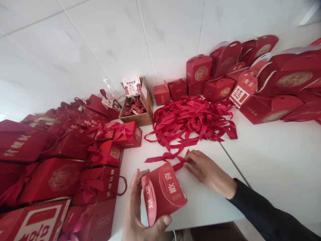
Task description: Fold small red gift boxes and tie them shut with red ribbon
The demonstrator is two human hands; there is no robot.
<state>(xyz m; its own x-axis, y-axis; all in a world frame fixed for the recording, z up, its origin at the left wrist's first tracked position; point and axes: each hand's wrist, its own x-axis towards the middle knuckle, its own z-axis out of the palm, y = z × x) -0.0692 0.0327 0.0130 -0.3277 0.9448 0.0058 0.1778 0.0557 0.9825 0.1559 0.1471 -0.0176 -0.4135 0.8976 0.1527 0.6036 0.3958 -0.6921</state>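
A small red gift box (164,192) with gold lettering and rounded flaps is held in my left hand (139,211), fingers behind it and thumb at its near edge. Just beyond the box, my right hand (204,169) pinches a loose red ribbon (167,156) lying on the white table. That ribbon's left end points away to the left, and part of it passes behind the box. Farther back rests a big tangled heap of red ribbons (194,120).
On the left stand rows of red gift boxes (100,154), several tied with bows. A cardboard box (139,118) with cards and tags stands by the tiled wall (120,36). More red boxes (273,107) crowd the back right. A seam (234,164) crosses the white table (273,150).
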